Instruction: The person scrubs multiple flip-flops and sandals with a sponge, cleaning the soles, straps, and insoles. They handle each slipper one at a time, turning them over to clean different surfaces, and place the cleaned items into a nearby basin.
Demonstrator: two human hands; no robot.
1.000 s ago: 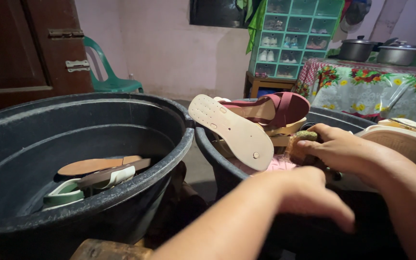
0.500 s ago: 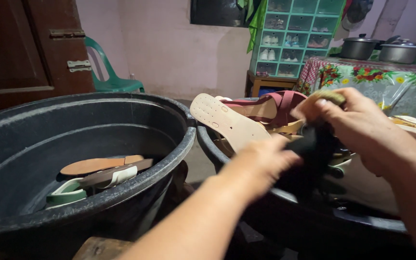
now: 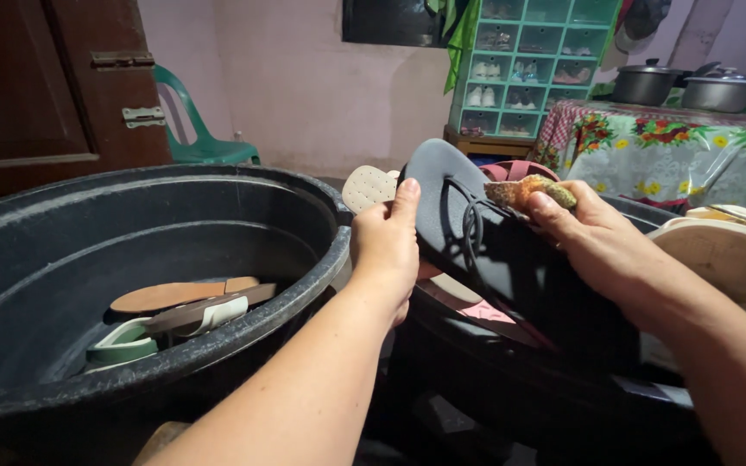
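Black flip-flop [image 3: 494, 250] clamped in left hand [image 3: 386, 246] fingers; right hand [image 3: 597, 242] fingers pinch orange sponge [image 3: 528, 190].

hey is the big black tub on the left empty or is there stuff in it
Not empty. The black tub holds a few sandals lying flat on its bottom. Whether there is water in it cannot be told.

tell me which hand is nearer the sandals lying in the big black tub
Left. The left hand grips the dark flip-flop beside the tub's rim; the right hand is farther off, holding a sponge.
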